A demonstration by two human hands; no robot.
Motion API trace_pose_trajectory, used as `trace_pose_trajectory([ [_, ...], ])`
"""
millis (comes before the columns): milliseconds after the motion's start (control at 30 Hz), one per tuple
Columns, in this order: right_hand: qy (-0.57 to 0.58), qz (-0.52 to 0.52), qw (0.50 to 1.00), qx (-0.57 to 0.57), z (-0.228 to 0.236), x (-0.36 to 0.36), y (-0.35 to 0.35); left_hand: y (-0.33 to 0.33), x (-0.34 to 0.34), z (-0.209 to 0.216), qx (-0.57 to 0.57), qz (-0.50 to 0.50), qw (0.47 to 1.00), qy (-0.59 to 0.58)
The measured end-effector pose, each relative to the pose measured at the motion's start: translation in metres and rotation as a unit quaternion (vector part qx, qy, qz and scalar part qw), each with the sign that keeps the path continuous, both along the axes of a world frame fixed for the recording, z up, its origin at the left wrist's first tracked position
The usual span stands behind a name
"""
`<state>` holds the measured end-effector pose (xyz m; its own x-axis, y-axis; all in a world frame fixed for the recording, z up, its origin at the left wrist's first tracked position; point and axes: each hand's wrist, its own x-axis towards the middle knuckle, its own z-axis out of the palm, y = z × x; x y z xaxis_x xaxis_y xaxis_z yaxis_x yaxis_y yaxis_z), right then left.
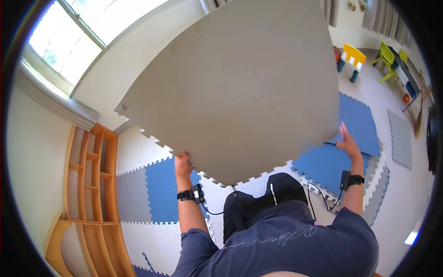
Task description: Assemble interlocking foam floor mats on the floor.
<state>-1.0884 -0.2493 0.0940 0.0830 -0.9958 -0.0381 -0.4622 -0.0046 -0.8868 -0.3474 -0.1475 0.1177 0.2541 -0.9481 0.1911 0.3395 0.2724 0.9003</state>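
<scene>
A large grey foam floor mat (249, 87) with a toothed, puzzle-like edge is raised in front of me and fills the middle of the view. My left hand (183, 165) is closed on its lower left toothed edge. At the mat's right side is my right hand (348, 143), fingers stretched upward and apart. Whether that hand touches the mat's blurred right corner, I cannot tell. Behind the mat, much of the floor is hidden.
Blue foam mats (318, 168) lie stacked to the right, partly overlapping. Blue, grey and white mats (162, 196) cover floor on the left, beside a wooden shelf (94, 184). Farther right stand a yellow chair (354, 56), green chairs (386, 54) and a broom (420, 115).
</scene>
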Motion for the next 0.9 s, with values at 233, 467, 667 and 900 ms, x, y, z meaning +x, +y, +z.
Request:
trace_pose_trajectory([
  [233, -0.551, -0.079, 0.831, -0.016, -0.042, 0.053, -0.003, -0.055, -0.021, -0.063, 0.034, 0.065, 0.997, 0.028],
  [467, -0.482, -0.161, 0.857, -0.08, 0.014, 0.063, -0.028, -0.135, -0.065, -0.11, 0.214, 0.128, 0.963, -0.101],
  [667, -0.434, -0.263, 0.854, -0.114, 0.069, 0.077, -0.046, -0.186, -0.09, -0.139, 0.319, 0.057, 0.921, -0.214],
  [900, -0.333, -0.341, 0.865, -0.159, 0.092, 0.054, -0.073, -0.175, -0.131, -0.147, 0.362, -0.038, 0.894, -0.261],
])
